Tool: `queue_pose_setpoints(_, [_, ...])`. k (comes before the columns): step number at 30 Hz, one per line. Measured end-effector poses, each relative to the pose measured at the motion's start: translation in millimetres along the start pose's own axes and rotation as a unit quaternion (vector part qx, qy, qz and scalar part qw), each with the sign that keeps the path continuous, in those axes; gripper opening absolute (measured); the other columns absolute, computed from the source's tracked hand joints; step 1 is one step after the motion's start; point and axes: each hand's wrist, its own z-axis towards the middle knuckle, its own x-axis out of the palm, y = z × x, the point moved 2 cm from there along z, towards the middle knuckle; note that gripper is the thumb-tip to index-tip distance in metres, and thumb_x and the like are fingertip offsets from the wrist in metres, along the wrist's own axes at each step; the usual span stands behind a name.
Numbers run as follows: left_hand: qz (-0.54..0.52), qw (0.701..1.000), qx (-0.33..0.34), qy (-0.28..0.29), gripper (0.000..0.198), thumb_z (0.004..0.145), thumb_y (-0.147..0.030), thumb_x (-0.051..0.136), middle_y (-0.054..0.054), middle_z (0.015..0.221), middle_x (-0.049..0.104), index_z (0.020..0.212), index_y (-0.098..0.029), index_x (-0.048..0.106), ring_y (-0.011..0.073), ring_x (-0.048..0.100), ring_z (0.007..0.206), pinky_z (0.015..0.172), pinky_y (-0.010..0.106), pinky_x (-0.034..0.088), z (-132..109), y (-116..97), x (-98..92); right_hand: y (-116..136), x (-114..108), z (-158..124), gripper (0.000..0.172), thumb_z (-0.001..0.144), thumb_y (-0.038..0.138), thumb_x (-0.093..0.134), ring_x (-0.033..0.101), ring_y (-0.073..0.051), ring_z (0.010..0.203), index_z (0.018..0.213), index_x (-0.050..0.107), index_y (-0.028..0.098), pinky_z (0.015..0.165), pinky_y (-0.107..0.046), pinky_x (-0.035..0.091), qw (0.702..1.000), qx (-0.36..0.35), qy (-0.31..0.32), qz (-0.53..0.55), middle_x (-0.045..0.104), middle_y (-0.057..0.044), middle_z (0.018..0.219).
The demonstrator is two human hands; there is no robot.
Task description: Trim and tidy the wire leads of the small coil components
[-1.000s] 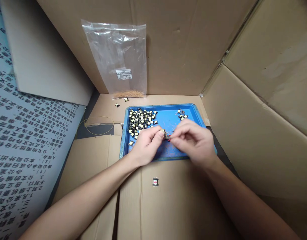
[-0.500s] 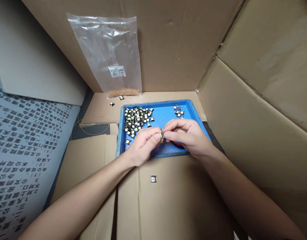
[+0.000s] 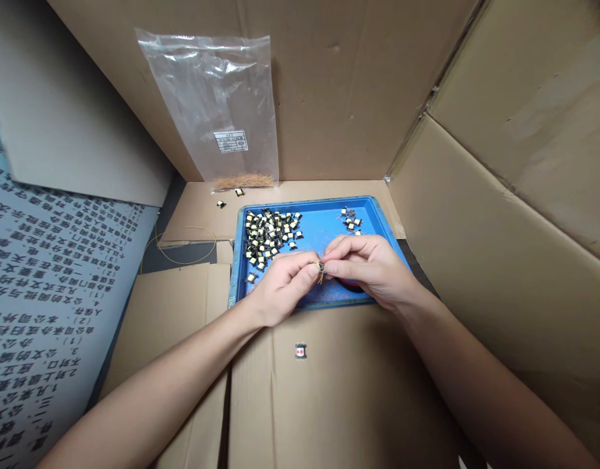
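Observation:
My left hand [image 3: 283,286] and my right hand [image 3: 371,267] meet over the near part of a blue tray [image 3: 382,225]. Between their fingertips they pinch one small black-and-yellow component [image 3: 321,267] with thin wire on it. A pile of several like components [image 3: 269,236] lies in the tray's far left corner, and a smaller group [image 3: 351,220] lies at its far right. A red object [image 3: 349,284] shows partly under my right hand. One single component [image 3: 300,351] with red marks lies on the cardboard in front of the tray.
Cardboard walls [image 3: 505,189] close in the back and right. A clear plastic bag [image 3: 221,111] with brownish bits at its bottom leans on the back wall. Two stray components [image 3: 230,197] lie beside it. A printed sheet [image 3: 45,293] stands at left, and a thin wire loop [image 3: 182,244] lies left of the tray.
My right hand drew in closer to my left, so both now pinch the component. The red object came into sight under my right hand. The view shifted slightly.

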Motion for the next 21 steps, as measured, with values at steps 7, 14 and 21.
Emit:
queue_pose_setpoints(7, [0.004,1.000,0.013,0.002,0.052,0.107,-0.056,0.043,-0.002,0.066,0.045,0.070,-0.020,0.045,0.0145,0.041,0.064,0.065,0.030,0.035,-0.7,0.6,-0.2,-3.9,-2.1,0.3,0.020,0.071,0.030,0.098,0.068,-0.013,0.076,0.074,0.081,0.021,0.077,-0.030,0.057,1.000,-0.017,0.004,0.008,0.076,-0.002,0.085])
queue_pose_setpoints(14, [0.009,1.000,-0.004,0.005,0.055,0.106,-0.062,0.042,-0.002,0.066,0.045,0.070,-0.020,0.044,0.0146,0.040,0.064,0.064,0.030,0.034,-0.4,-0.3,0.5,-4.6,-1.5,0.6,0.023,0.070,0.034,0.098,0.066,-0.014,0.075,0.073,0.079,0.020,0.074,-0.030,0.056,1.000,-0.019,-0.003,-0.007,0.075,-0.002,0.084])
queue_pose_setpoints(21, [0.021,1.000,0.011,-0.002,0.053,0.107,-0.058,0.041,-0.002,0.065,0.044,0.070,-0.020,0.043,0.0143,0.040,0.063,0.064,0.030,0.034,-0.9,-0.6,0.3,-2.9,-0.9,0.6,0.022,0.070,0.032,0.097,0.066,-0.013,0.075,0.073,0.079,0.020,0.075,-0.030,0.056,1.000,-0.012,0.002,0.001,0.075,-0.002,0.083])
